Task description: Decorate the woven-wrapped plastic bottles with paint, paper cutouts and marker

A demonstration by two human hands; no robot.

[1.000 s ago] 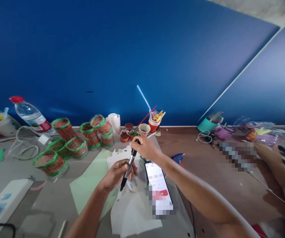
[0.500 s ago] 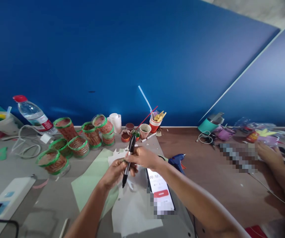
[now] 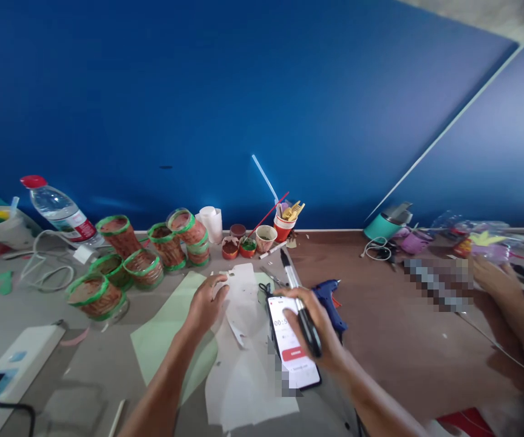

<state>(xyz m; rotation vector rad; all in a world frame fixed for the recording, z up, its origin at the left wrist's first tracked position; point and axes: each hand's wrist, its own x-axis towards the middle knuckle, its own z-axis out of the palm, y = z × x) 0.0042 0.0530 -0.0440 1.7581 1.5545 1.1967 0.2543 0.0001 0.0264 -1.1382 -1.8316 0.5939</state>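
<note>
My right hand is closed around a black and silver marker, held over the lit phone. The marker's narrow black end points up and away from me. My left hand hovers at the edge of the white paper, fingers apart and curved, with nothing visible in it. Under that hand and arm lies a light green sheet. Scissors, partly hidden, lie just beyond the phone.
Green-rimmed brown jars stand at the left, near a tilted bottle. Small cups line the wall. A blue glue gun lies right of the phone. Another person's hand is at the far right.
My hands have moved apart. The marker, earlier between both hands, has gone right with my right hand. My left hand has opened and shifted slightly left, uncovering more white paper.
</note>
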